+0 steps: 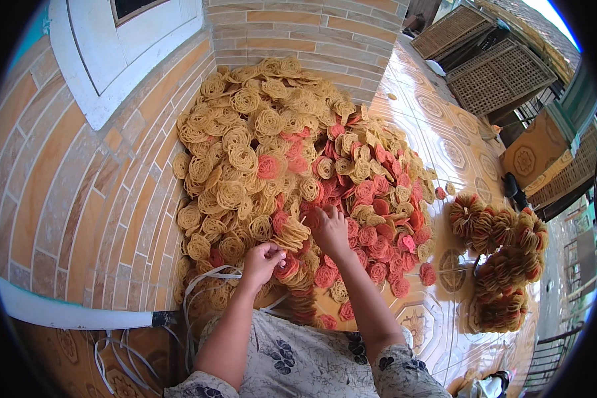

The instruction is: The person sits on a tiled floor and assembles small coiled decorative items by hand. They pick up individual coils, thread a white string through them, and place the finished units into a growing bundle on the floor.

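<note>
A big heap of round, lacy, noodle-like discs point(245, 159), tan and coral red, lies before me against the wall. My left hand point(262, 265) is closed in a pinch on a string of discs at the heap's near side. Beyond its fingers stands a short stack of tan discs point(290, 235) on edge; more discs run in a column point(303, 305) down toward my lap. My right hand point(330, 230) is just right of the stack, over red discs point(361, 192), fingers bent together. What its fingertips hold, if anything, is hidden.
White flat straps point(205, 282) curl beside my left forearm. Bundled strings of discs point(501, 265) lie on the tiled floor point(454, 149) at right. A brick-patterned wall point(79, 192) borders the left side. Woven panels point(501, 76) stand at far right.
</note>
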Demonstrator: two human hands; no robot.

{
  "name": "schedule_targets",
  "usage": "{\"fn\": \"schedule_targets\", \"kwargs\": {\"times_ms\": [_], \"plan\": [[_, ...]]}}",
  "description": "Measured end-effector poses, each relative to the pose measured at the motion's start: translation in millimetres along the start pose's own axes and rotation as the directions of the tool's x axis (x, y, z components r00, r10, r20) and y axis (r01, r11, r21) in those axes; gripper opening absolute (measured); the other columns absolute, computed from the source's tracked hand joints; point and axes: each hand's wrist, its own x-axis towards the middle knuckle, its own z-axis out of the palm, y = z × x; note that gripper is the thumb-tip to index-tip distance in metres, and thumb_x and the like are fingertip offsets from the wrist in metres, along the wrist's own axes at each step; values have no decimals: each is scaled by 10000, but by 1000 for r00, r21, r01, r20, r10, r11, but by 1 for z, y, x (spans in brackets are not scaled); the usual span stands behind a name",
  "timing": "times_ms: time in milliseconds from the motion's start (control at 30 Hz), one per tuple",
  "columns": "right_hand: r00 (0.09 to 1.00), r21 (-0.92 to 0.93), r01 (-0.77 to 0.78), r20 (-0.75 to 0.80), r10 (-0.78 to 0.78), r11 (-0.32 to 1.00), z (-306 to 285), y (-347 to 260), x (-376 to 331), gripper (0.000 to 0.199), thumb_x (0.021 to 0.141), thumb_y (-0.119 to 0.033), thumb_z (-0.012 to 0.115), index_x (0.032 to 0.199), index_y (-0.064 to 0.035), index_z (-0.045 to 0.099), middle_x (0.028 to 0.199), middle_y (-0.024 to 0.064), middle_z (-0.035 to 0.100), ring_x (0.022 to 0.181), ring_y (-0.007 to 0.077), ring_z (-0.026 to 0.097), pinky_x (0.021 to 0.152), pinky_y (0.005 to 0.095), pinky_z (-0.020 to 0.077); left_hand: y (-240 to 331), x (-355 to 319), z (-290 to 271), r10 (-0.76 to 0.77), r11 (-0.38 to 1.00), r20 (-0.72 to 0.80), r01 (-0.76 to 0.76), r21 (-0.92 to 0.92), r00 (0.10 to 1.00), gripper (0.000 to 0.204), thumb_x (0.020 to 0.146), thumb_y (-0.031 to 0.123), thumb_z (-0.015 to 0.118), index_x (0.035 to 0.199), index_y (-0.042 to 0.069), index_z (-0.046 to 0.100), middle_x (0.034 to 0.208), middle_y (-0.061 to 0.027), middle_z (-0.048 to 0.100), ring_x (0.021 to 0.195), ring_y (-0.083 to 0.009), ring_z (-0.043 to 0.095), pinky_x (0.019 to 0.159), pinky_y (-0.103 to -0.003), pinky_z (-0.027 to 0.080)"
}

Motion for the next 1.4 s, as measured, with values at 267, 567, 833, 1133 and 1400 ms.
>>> {"fn": "schedule_targets", "kwargs": {"times_ms": [267, 567, 833, 1133, 1400], "plan": [[842, 566, -529, 441, 309, 633, -23, 14, 3, 196, 884, -137, 700, 898, 32, 602, 772, 44, 661, 697, 69, 586, 607, 242, 449, -1, 1, 2, -1, 998, 43, -2, 66, 999, 143, 880, 92, 688, 957, -28, 675, 789, -42, 693, 664, -67, 626, 615, -231, 484], [860, 630, -507, 417, 295, 588, -49, 7, -4, 224, 872, -166, 712, 832, 34, 619, 669, 22, 626, 603, 64, 513, 561, 260, 417, 2, -2, 11, 35, 997, 71, -39, 64, 997, 144, 884, 108, 687, 951, -19, 684, 743, -32, 692, 655, -60, 618, 608, -233, 479], [891, 627, -453, 354, 285, 634, -63, -1, -6, 218, 862, -155, 722, 822, 34, 621, 641, 14, 611, 590, 60, 503, 549, 257, 415, 2, -2, 13, 4, 995, 87, -12, 95, 996, 161, 885, 127, 688, 953, -19, 683, 740, -31, 691, 652, -60, 611, 610, -233, 473], [955, 573, -151, 296, -32, 806, -68, 16, -5, 178, 814, -39, 695, 992, -38, 682, 1083, 97, 634, 872, 186, 617, 723, 313, 497, 3, -2, 13, 28, 991, 52, -35, 127, 998, 152, 882, 116, 687, 941, -24, 682, 742, -42, 693, 662, -67, 621, 621, -235, 479], [959, -70, -97, 261, 112, 993, -20, 31, -18, 384, 778, -90, 723, 1144, -41, 617, 1072, 149, 580, 999, 330, 575, 854, 428, 474, 3, -2, 11, 36, 980, 82, -51, 190, 996, 142, 881, 106, 679, 928, -28, 682, 733, -54, 692, 646, -84, 626, 620, -252, 485]]}}
